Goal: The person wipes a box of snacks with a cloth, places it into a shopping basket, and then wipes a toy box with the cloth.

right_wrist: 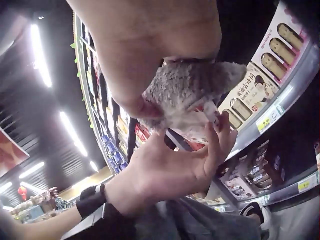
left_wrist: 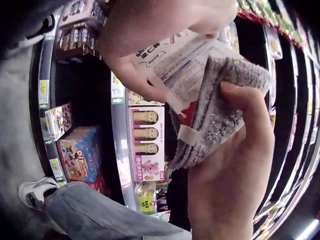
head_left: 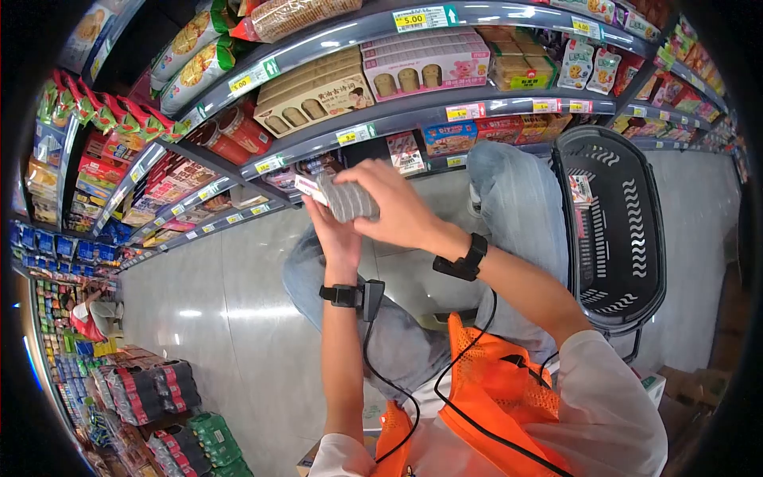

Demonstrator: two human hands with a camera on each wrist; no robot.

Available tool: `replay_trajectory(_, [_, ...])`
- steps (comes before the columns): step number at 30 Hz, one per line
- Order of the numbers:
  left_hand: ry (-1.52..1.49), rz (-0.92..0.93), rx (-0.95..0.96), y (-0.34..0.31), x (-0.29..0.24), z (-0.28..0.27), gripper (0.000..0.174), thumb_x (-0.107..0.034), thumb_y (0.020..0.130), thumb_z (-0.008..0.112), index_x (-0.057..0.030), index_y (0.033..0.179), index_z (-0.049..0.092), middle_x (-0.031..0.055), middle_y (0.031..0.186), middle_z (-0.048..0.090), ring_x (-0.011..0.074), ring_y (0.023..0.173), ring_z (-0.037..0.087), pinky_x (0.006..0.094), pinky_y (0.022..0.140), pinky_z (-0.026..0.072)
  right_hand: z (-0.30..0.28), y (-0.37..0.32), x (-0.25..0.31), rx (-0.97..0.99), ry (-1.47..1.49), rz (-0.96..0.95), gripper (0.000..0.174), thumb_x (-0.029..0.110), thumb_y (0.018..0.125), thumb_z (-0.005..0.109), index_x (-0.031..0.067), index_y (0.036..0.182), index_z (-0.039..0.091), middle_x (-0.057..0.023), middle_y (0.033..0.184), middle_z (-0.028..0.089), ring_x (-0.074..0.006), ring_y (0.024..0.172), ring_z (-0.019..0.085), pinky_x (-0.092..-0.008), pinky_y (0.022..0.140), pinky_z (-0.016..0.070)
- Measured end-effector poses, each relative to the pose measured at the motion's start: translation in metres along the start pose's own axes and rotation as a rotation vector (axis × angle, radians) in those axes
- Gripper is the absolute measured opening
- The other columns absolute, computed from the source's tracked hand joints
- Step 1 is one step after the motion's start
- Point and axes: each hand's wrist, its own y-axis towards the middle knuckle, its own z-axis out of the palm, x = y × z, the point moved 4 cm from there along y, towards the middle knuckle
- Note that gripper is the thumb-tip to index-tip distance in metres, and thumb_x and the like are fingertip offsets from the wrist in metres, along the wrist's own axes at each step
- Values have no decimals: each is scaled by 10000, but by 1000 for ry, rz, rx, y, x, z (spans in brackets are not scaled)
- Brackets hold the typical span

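Note:
In front of the shelves, both hands are close together on a small white box [head_left: 307, 188] and a grey striped cloth [head_left: 348, 199]. My left hand [head_left: 340, 242] holds the box, its fingers along the edge. Printed text and a red patch show on the box [left_wrist: 182, 67] in the left wrist view. My right hand [head_left: 405, 213] grips the cloth, thumb pressed onto it, against the box. The cloth [left_wrist: 215, 115] is folded and fuzzy, with a small pale tag on its edge. It covers part of the box.
Shelves of boxed biscuits [head_left: 425, 67] curve across the front, with price labels along their edges. A black shopping basket [head_left: 656, 238] stands at the right beside the person's knee, a small package [head_left: 581, 189] inside. Drink packs [head_left: 147, 389] are stacked at the lower left.

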Motion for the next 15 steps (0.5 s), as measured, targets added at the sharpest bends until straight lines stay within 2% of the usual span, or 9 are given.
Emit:
replay_trajectory(1, [-20,-18,-45,-3,-1,3,662,-693,993,361,-169,1357,537,54,1295,606,229,1219,566,420,1021,473,2,-2,2,11,-4,-50,565,101,690,721,96,1236,578,-118,1207,587,-336,1153,536,-432,1026,422])
replay_trajectory(4, [-114,-13,-30,-4,1,-9,558,-626,1013,396,-157,1266,561,34,1227,626,217,1161,596,384,999,477,12,-7,6,76,-51,-163,556,96,703,727,109,1243,596,-94,1227,589,-324,1172,532,-428,1033,424])
replay_trajectory(5, [-165,-43,-81,-4,4,-13,503,-585,1020,376,-157,1189,580,34,1189,637,219,1133,608,388,997,480,18,-9,5,107,-62,-184,603,76,723,725,120,1310,591,-79,1285,585,-308,1205,525,-434,1056,418])
replay_trajectory(8, [-194,59,-36,2,10,-28,537,-588,1019,338,-147,1216,572,44,1210,632,224,1144,603,395,996,482,25,-12,1,175,-50,-167,668,50,734,717,129,1379,562,-80,1343,572,-302,1232,517,-440,1081,406])
replay_trajectory(11, [-167,50,-99,-1,9,-24,569,-593,1019,303,-140,1242,566,55,1223,629,229,1160,599,398,1002,482,28,-13,-3,205,-41,-155,707,45,738,719,137,1416,540,-82,1368,563,-303,1240,515,-441,1087,404])
replay_trajectory(15, [-125,55,-122,-8,6,-13,500,-598,1011,362,-186,1161,604,23,1169,648,223,1109,614,412,985,489,24,-13,-3,187,-36,-161,681,51,739,716,119,1396,550,-90,1357,570,-312,1236,516,-435,1082,407])
